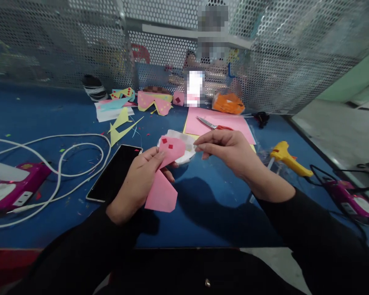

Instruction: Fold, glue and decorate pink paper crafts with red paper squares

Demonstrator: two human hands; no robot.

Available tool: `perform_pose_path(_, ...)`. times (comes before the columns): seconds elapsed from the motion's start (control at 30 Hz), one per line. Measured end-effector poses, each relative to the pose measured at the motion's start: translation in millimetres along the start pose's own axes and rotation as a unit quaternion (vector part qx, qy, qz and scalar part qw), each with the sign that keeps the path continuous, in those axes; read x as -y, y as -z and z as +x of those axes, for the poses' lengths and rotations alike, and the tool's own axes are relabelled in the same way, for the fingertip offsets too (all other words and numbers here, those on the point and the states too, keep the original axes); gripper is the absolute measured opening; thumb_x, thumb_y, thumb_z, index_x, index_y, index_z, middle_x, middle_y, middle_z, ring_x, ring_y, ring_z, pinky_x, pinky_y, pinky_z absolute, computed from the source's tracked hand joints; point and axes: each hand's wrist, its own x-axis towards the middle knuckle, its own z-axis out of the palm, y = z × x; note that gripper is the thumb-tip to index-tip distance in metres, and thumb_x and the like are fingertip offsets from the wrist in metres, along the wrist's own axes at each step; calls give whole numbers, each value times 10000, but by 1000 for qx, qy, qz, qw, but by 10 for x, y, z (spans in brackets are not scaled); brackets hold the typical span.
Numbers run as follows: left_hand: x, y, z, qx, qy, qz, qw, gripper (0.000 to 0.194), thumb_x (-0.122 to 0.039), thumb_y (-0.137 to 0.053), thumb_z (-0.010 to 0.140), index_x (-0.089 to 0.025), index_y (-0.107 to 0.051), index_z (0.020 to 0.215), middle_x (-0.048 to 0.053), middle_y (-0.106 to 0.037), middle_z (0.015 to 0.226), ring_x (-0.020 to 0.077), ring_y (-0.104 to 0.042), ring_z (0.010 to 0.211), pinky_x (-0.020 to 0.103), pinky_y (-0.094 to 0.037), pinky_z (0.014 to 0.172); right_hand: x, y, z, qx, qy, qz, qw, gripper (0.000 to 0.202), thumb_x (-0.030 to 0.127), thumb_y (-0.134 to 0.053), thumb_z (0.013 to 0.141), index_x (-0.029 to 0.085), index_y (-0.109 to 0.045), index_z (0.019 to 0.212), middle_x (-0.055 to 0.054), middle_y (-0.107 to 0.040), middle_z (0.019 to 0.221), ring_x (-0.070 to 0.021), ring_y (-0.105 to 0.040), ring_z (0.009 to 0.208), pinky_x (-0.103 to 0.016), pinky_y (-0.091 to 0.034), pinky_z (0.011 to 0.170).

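Between the thumb and fingers of my left hand [138,178] is a pink paper eye mask [173,152]. Two small red diamonds are stuck on its upper part, and the lower part hangs below my fingers. Just behind the mask lies a white round piece [187,153], whose kind I cannot make out. My right hand [223,151] is raised at that piece's right edge, thumb and fingertips pinched together. Whatever the pinch holds is too small to name. Beyond my right hand, red-handled scissors [210,124] rest on pink paper sheets [233,135].
To the left are a phone [115,172], a looped white cable [60,180] and a magenta power strip [24,188]. A yellow glue gun [289,157] lies right. Finished-looking paper masks [155,102], yellow scraps [119,127] and an orange packet [229,103] line the perforated metal screen [162,53].
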Motion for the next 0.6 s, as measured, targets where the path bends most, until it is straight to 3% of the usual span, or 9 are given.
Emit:
perform_pose_path(0.2,53,-165,13,94,-17,50,994,284,-416,-551,941,-193,-602,773,13,-637,527,135,-607,441,214,-434,433,-178,121,-361,-59,-25,35,997,201,342,-717,763,204,-738,909,8,-710,698,-108,-628,584,-300,-544,628)
perform_pose_path(0.33,35,-322,47,115,-61,101,986,269,-415,-553,940,-197,-594,788,11,-684,667,130,-635,488,243,-466,497,-317,191,-451,-47,-50,49,996,257,363,-725,759,198,-731,956,12,-705,689,-109,-622,571,-299,-530,622)
perform_pose_path(0.47,27,-428,112,136,-89,162,973,269,-381,-532,940,-202,-585,746,6,-680,674,131,-643,523,262,-486,567,-403,231,-481,-34,-58,59,996,211,384,-711,771,202,-719,877,16,-695,689,-102,-597,554,-288,-504,605)
perform_pose_path(0.6,23,-476,152,161,-71,183,967,276,-365,-533,936,-195,-594,728,8,-675,669,126,-641,542,252,-482,576,-429,251,-503,-24,-52,52,997,162,358,-687,801,200,-687,767,26,-663,666,-89,-569,548,-264,-474,579)
